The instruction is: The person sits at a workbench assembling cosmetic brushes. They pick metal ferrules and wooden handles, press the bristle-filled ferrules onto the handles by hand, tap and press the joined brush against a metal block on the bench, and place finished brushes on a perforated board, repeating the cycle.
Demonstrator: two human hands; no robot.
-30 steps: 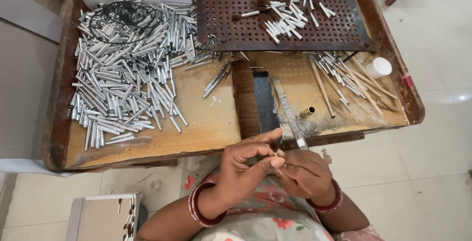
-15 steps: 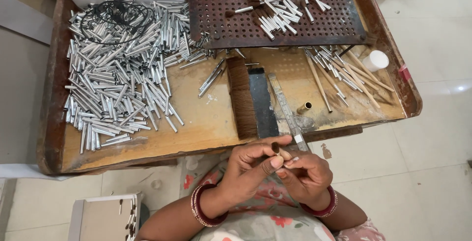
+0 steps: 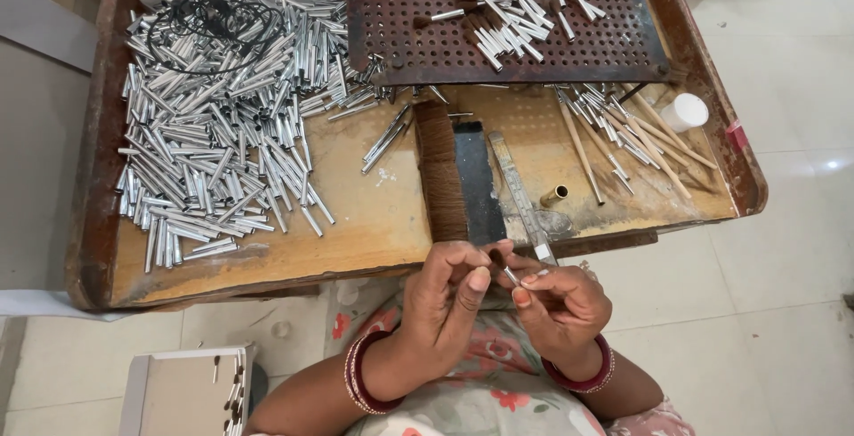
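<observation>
Silver tube (image 3: 511, 276) sits pinched between both hands, left hand (image 3: 445, 307) and right hand (image 3: 560, 307), just below the tray (image 3: 93, 222), near its ruler (image 3: 520, 196).

A worn wooden tray table (image 3: 382, 222) with raised dark rims is carrying the work. A large heap of silver metal tubes (image 3: 213, 125) is lying at nine to eleven o'clock, a black wire coil (image 3: 209, 22) resting on it. A perforated brown board (image 3: 498, 36) is sitting at twelve to one o'clock. A bundle of brown bristles (image 3: 440, 173) is lying near the centre, a metal ruler (image 3: 520, 196) just beside it. Thin sticks (image 3: 623, 138) and a white cap (image 3: 685, 112) are lying at three o'clock.
</observation>
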